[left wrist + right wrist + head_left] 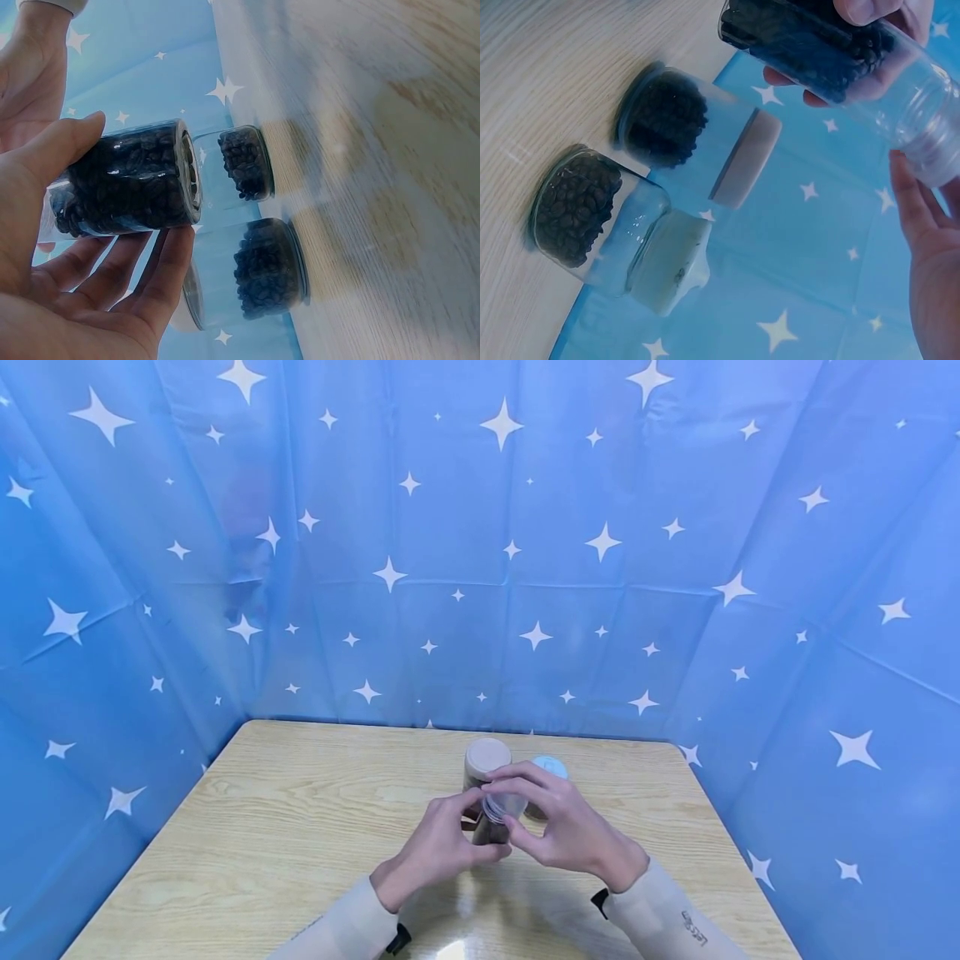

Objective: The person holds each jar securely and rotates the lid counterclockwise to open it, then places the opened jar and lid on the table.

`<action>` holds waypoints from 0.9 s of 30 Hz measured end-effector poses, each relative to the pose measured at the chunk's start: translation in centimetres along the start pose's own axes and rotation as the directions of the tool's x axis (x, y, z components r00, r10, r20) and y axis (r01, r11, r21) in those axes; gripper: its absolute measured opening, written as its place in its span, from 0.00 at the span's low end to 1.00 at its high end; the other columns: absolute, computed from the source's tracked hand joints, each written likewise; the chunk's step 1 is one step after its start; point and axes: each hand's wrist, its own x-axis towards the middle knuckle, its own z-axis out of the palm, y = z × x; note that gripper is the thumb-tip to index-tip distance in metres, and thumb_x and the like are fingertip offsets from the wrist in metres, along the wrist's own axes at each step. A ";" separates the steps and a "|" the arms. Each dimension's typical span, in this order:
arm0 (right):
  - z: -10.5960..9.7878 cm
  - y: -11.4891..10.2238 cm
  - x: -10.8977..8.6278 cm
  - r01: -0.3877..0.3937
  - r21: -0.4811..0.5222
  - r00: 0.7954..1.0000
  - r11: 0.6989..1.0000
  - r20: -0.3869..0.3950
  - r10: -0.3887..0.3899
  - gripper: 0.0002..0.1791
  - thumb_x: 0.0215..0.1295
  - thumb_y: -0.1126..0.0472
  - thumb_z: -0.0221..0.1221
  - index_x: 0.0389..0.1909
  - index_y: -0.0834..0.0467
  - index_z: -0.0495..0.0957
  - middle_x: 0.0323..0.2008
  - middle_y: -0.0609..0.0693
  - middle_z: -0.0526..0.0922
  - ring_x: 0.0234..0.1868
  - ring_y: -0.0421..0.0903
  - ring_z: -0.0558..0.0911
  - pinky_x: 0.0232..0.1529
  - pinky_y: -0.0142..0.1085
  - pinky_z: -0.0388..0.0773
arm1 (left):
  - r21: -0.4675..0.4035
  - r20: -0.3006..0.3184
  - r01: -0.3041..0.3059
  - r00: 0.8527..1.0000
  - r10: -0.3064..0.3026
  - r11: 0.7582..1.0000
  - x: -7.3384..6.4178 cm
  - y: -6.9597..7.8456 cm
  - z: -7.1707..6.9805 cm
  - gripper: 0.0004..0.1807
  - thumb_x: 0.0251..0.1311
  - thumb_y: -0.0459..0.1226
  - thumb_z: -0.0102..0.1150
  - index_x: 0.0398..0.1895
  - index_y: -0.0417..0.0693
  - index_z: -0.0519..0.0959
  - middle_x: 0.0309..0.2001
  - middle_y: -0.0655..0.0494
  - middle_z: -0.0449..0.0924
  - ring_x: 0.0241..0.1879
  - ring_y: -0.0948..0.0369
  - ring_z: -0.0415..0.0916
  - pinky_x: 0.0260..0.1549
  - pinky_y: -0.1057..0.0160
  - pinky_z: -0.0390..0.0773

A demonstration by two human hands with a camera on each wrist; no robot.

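Note:
My left hand (442, 839) grips a clear jar (127, 180) partly filled with dark coffee beans, fingers on one side and thumb on the other. It is held above the table, its base showing in the left wrist view. At the jar's mouth, my right hand (558, 818) holds a translucent lid (934, 150) between thumb and fingers. Threaded rings show at the neck, right by the lid. Behind the hands stand two more jars with dark beans: one has a pale beige lid (488, 753), the other a light blue lid (551, 766).
The light wood table (315, 802) has rounded far corners. Past its far edge hangs a blue curtain (450, 527) with white stars, which also runs along both sides. The two standing jars are close together, just beyond the held jar.

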 end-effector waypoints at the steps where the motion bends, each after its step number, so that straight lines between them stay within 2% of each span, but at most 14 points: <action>1: 0.0 0.0 0.0 -0.005 0.000 1.000 1.000 0.001 0.005 0.30 0.64 0.72 0.75 0.67 0.55 0.87 0.67 0.56 0.90 0.64 0.52 0.92 0.59 0.41 0.93 | 0.000 -0.001 -0.002 1.000 0.002 1.000 0.0 0.0 0.0 0.34 0.62 0.47 0.90 0.70 0.57 0.86 0.56 0.56 0.96 0.51 0.60 0.95 0.53 0.53 0.97; 3: -0.1 0.0 0.0 -0.013 0.003 1.000 1.000 -0.001 0.013 0.29 0.65 0.72 0.74 0.67 0.54 0.87 0.67 0.56 0.90 0.64 0.52 0.92 0.60 0.40 0.93 | 0.004 -0.004 -0.007 1.000 0.007 1.000 -0.1 0.0 0.0 0.32 0.62 0.46 0.90 0.67 0.57 0.86 0.56 0.57 0.96 0.51 0.60 0.95 0.52 0.56 0.96; 5: -0.3 0.0 0.0 -0.022 0.002 1.000 1.000 -0.004 0.022 0.29 0.66 0.72 0.74 0.68 0.54 0.87 0.67 0.56 0.90 0.63 0.50 0.91 0.57 0.36 0.91 | 0.009 -0.007 -0.009 1.000 0.009 1.000 -0.1 -0.1 -0.1 0.30 0.62 0.47 0.90 0.65 0.57 0.87 0.56 0.58 0.96 0.51 0.61 0.95 0.52 0.57 0.96; 10: -0.6 0.1 -0.2 -0.037 -0.006 0.999 0.999 -0.022 0.037 0.31 0.66 0.71 0.74 0.70 0.51 0.87 0.67 0.53 0.90 0.61 0.48 0.91 0.54 0.31 0.90 | 0.015 -0.011 -0.005 1.000 0.006 1.000 0.0 -0.1 -0.1 0.27 0.61 0.47 0.91 0.61 0.59 0.87 0.57 0.57 0.96 0.52 0.60 0.95 0.52 0.53 0.97; 17: -0.9 0.4 -0.7 -0.077 -0.019 0.997 0.997 -0.024 0.077 0.30 0.67 0.69 0.75 0.70 0.52 0.87 0.68 0.52 0.89 0.66 0.50 0.91 0.62 0.35 0.92 | 0.017 -0.011 0.008 1.000 -0.008 1.000 0.0 -0.1 -0.1 0.28 0.60 0.47 0.91 0.60 0.58 0.87 0.56 0.56 0.96 0.52 0.57 0.96 0.53 0.52 0.97; 20: -1.2 0.7 -1.0 -0.098 -0.030 0.995 0.995 -0.027 0.097 0.29 0.68 0.69 0.75 0.70 0.51 0.87 0.68 0.52 0.89 0.66 0.50 0.91 0.61 0.39 0.92 | 0.007 -0.009 0.013 1.000 -0.013 1.000 0.0 -0.1 -0.2 0.27 0.60 0.47 0.91 0.60 0.57 0.87 0.57 0.55 0.96 0.52 0.56 0.96 0.53 0.51 0.97; 27: -2.2 1.8 -2.0 -0.185 -0.091 0.982 0.978 -0.047 0.182 0.28 0.69 0.68 0.76 0.69 0.51 0.88 0.68 0.50 0.90 0.66 0.52 0.92 0.64 0.44 0.92 | 0.022 -0.012 0.038 0.999 -0.038 0.999 0.1 0.0 -0.3 0.30 0.60 0.49 0.91 0.61 0.56 0.87 0.59 0.52 0.96 0.52 0.55 0.96 0.53 0.46 0.97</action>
